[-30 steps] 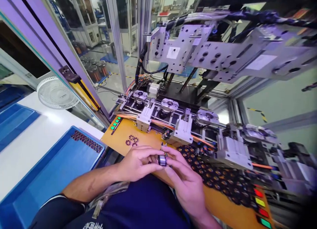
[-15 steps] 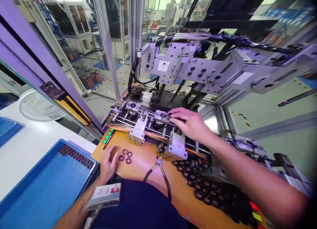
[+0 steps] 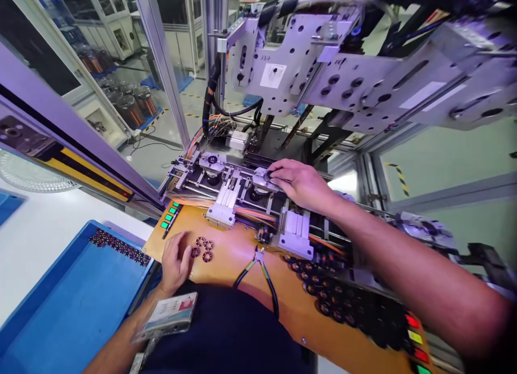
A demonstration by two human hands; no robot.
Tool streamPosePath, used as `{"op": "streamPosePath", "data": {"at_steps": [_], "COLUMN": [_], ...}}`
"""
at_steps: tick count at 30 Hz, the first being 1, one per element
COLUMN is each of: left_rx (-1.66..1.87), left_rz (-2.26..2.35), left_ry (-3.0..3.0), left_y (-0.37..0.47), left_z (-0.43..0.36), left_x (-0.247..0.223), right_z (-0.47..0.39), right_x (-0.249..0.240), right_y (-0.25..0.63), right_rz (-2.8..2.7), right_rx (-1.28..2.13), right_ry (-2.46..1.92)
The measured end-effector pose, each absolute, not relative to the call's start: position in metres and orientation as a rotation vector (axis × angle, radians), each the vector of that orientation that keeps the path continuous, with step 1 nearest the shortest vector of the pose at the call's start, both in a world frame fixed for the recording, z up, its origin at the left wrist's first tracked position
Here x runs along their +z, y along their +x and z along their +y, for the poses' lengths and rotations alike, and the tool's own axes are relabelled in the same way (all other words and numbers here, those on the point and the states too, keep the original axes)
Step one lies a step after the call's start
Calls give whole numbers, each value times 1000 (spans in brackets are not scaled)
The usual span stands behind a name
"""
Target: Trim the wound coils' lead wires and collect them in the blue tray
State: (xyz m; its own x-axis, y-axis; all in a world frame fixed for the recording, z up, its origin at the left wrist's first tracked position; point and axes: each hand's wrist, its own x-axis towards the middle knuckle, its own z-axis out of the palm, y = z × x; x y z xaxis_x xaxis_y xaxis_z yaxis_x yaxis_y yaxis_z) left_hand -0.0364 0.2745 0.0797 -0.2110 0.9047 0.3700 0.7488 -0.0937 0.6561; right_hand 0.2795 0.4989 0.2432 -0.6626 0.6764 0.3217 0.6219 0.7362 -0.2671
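My right hand (image 3: 302, 186) reaches over the machine. Its thumb and fingers are pinched on a small dark part (image 3: 268, 175) at the top of the second metal fixture (image 3: 259, 183); the fingers hide much of the part. My left hand (image 3: 176, 262) rests on the orange panel (image 3: 238, 258), thumb apart from the fingers, holding nothing. Just right of its thumb lie several small dark rings (image 3: 207, 245) with coloured segments. Farther left along the rails, another fixture (image 3: 212, 161) carries a dark ring in its centre.
Wire cutters (image 3: 259, 257) lie on the panel, handles spread towards me. Many black wound parts (image 3: 343, 304) are heaped at right. A blue tray (image 3: 76, 309) holds rows of rings at left. A large metal plate assembly (image 3: 299, 67) hangs over the fixtures. Green buttons (image 3: 169, 216) line the panel's left edge.
My right hand has brought the small dark part from the fixture's right edge to its top centre. My left hand stays beside the rings. The camera view has tilted down and closer.
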Motion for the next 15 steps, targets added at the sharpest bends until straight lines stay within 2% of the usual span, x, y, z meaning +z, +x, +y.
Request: {"op": "streamPosePath", "data": {"at_steps": [8, 15], "left_rx": [1197, 1160], "left_rz": [1978, 2006], "left_ry": [1884, 1842], "left_y": [-36, -35], "left_z": [277, 276], "left_x": [78, 82], "right_z": [497, 480], "right_x": [251, 249], "right_y": [267, 286], "right_rz": [-2661, -2733], "right_rx": [36, -77], "right_ry": [-1130, -1078]}}
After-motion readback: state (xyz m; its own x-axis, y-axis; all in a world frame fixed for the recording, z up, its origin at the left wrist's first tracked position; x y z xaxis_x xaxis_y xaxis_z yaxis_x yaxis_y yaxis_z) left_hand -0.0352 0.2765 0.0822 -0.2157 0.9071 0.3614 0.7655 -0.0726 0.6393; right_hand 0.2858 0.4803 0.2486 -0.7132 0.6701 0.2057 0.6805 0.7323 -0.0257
